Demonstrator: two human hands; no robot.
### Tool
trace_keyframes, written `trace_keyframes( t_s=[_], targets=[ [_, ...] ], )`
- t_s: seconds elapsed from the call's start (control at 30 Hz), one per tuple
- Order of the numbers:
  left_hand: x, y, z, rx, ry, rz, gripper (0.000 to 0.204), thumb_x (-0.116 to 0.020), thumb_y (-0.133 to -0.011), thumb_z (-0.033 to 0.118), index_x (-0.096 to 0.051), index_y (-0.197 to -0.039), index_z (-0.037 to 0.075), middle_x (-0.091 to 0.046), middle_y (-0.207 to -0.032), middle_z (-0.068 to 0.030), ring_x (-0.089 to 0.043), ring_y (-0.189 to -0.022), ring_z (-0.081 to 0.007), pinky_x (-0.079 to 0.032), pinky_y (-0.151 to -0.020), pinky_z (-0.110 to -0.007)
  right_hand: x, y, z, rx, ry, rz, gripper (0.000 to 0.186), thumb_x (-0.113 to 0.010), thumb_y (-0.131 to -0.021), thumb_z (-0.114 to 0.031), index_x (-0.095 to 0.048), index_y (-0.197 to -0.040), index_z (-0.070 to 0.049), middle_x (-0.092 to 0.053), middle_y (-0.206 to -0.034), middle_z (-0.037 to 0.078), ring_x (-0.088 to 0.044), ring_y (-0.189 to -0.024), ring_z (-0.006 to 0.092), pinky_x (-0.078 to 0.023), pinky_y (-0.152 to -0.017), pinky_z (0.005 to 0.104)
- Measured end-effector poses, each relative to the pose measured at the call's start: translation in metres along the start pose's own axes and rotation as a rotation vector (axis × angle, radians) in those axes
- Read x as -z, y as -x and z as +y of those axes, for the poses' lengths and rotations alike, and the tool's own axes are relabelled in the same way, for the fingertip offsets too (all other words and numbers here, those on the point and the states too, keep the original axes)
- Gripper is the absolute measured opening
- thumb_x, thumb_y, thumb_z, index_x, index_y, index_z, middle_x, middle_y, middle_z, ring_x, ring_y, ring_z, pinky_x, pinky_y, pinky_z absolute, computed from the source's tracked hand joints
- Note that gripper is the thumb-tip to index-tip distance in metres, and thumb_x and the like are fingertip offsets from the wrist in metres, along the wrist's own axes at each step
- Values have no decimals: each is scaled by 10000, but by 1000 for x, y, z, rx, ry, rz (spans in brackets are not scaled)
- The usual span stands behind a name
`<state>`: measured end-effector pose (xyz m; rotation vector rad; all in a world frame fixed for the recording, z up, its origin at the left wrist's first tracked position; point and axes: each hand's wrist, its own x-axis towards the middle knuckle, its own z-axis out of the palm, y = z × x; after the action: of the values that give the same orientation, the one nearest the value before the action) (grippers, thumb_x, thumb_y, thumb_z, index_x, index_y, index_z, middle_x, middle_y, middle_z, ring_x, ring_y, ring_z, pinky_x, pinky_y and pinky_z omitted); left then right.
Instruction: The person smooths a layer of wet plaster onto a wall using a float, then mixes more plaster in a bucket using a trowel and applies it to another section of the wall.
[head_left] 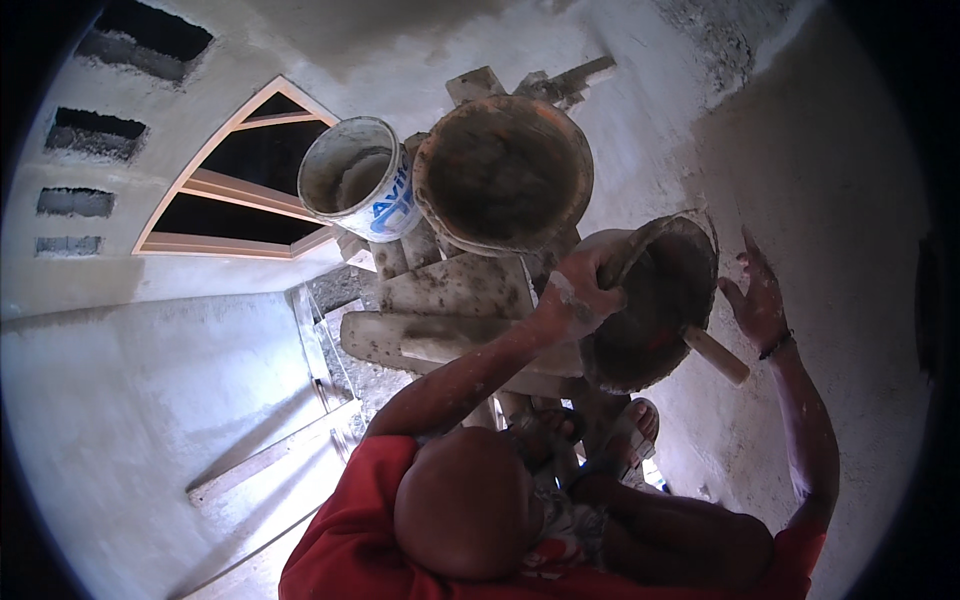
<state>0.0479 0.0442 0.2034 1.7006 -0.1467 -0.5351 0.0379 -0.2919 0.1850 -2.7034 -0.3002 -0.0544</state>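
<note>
My left hand (578, 298) is closed round the near-left rim of a dark, mortar-crusted bucket (708, 245), which tilts toward the right. A tool's pale wooden handle (716, 356) sticks out over the bucket's lower right rim; its other end is hidden inside. My right hand (757, 305) is raised just right of the bucket, fingers spread and holding nothing, with a dark band at the wrist. Beyond my left hand stands a wide, round mortar-caked tub (582, 150) with dark grey contents. Left of the tub is a white plastic bucket (375, 210) with blue print and grey residue inside.
Mortar-spattered planks (450, 290) form a platform under the containers. My feet (632, 430) stand at its near side, with bright gaps around. A wooden window frame (215, 188) is at left. A plastered wall (830, 190) rises close on the right. Wooden beams (275, 450) lie lower left.
</note>
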Motion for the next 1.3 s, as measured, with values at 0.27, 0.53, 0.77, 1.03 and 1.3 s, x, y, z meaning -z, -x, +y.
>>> trace_keyframes(
  t_s=[0.27,0.53,0.77,1.03,1.3],
  targets=[
    [12,0,8,-96,52,-71,410,-623,-729,78,-582,-1121,-32,-647,-924,-108,-598,-842,-157,-487,-758,-317,-45,2,37,-700,-1078,-667,716,-772,-815,-366,-452,-1392,-89,-608,-1245,104,-616,-1102,253,-515,-905,518],
    [9,9,1,24,-78,37,416,-688,-810,210,-551,-1139,-4,-616,-977,-156,-604,-880,-253,-488,-778,-376,-52,-1,30,-672,-1179,-710,689,-740,-832,-264,-430,-1401,-31,-569,-1303,136,-597,-1142,283,-505,-930,518],
    [35,37,-29,-201,32,642,452,-714,-867,230,-474,-1200,39,-517,-842,-33,-513,-742,-113,-467,-647,-327,-38,5,17,-721,-1103,-670,649,-733,-790,-195,-479,-1360,-20,-622,-1212,124,-621,-1094,261,-541,-868,499],
    [108,52,-82,208,463,688,474,-614,-930,236,-443,-1333,54,-585,-1170,-137,-644,-833,-228,-540,-715,-327,-44,17,21,-768,-1180,-613,536,-666,-774,-107,-520,-1277,5,-641,-1131,125,-647,-1015,254,-570,-817,491],
    [94,48,-119,346,323,474,520,-595,-877,64,-419,-1367,46,-573,-1209,-123,-611,-1031,-262,-549,-856,-381,-46,23,20,-796,-1245,-603,491,-627,-773,-78,-507,-1238,24,-620,-1078,132,-653,-985,296,-579,-787,560]
  ],
)
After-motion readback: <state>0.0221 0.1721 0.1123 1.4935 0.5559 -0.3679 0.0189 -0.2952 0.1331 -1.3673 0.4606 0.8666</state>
